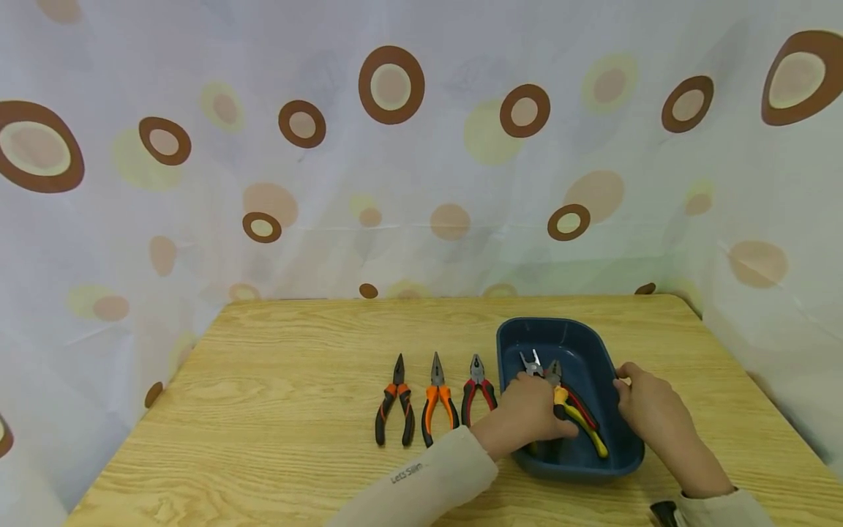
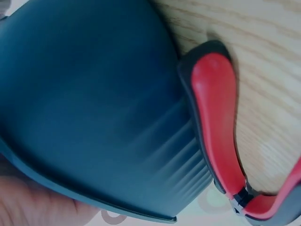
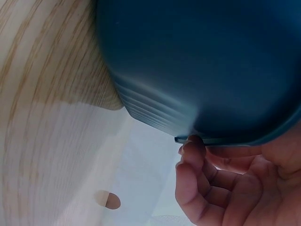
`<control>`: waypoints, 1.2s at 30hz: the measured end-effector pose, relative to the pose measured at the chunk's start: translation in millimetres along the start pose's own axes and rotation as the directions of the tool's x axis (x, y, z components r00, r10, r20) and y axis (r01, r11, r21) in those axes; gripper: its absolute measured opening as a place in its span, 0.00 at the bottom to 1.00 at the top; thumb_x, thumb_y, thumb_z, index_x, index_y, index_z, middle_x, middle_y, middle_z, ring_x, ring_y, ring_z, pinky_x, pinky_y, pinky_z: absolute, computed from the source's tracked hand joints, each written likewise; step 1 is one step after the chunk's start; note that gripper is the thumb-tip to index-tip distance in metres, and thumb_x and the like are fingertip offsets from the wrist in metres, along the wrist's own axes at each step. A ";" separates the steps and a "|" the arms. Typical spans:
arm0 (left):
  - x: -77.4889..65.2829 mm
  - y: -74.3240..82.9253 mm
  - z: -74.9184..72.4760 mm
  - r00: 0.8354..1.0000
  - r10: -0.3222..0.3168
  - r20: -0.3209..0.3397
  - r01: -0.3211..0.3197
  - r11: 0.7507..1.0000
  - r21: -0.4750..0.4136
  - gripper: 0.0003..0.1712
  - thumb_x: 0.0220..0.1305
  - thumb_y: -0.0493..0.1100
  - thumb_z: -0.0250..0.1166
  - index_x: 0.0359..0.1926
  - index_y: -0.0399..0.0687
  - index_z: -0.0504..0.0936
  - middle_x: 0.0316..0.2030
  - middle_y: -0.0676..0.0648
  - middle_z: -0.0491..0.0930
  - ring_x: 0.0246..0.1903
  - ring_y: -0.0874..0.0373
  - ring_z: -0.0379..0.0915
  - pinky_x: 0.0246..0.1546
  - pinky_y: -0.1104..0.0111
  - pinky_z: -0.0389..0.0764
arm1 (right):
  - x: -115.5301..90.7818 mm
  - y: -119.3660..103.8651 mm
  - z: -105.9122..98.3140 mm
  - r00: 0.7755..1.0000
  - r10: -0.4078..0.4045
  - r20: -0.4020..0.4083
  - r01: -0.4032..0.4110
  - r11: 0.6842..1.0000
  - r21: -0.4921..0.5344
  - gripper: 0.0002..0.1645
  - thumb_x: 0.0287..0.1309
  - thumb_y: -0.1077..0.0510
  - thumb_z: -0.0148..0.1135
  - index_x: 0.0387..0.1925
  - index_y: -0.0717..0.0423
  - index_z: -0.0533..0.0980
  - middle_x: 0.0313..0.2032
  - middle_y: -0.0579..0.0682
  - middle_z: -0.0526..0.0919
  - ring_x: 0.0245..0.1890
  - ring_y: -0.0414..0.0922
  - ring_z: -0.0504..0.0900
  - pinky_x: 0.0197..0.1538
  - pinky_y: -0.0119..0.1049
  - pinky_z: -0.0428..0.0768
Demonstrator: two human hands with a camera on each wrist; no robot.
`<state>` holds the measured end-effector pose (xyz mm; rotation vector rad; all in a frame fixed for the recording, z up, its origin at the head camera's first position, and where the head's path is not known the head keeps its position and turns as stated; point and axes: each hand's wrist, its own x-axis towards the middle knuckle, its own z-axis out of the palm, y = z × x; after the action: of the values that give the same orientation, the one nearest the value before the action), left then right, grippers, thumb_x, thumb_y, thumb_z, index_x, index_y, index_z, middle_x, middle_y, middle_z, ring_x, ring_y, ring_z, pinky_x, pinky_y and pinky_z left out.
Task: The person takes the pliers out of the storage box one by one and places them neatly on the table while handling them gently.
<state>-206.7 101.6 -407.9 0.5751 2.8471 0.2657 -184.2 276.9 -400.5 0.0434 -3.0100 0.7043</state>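
A dark blue basin (image 1: 573,338) stands at the right of the table with several pliers in it. My left hand (image 1: 530,410) reaches down into it over pliers with silver jaws (image 1: 530,360), covering their handles; whether the fingers grip them is hidden. Beside this hand lie pliers with yellow handles (image 1: 585,428) and a red-and-black handle (image 1: 582,410). At the right rim, my right hand (image 1: 655,406) pinches the basin's edge between thumb and fingers, also visible as the hand (image 3: 230,183) in the right wrist view.
Left of the basin, three pliers lie in a row, jaws pointing away: black-and-orange pliers (image 1: 406,417), orange-handled pliers (image 1: 430,410) and red-and-black pliers (image 1: 487,391) close against the basin. A patterned curtain (image 1: 421,161) hangs behind the wooden table (image 1: 296,380).
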 end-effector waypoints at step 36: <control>-92.2 -97.3 -45.7 0.964 -0.015 -0.267 -0.108 0.891 -0.441 0.36 0.56 0.54 0.69 0.55 0.34 0.69 0.44 0.43 0.70 0.27 0.59 0.66 0.28 0.68 0.72 | -0.6 1.0 2.1 0.999 -0.032 -0.027 0.032 0.999 -0.005 0.16 0.67 0.66 0.49 0.48 0.79 0.69 0.24 0.59 0.79 0.20 0.46 0.73 0.22 0.40 0.71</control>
<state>-170.4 -29.6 -368.7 0.5390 2.8603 1.0558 -183.7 276.9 -402.8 0.0807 -2.9784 0.6893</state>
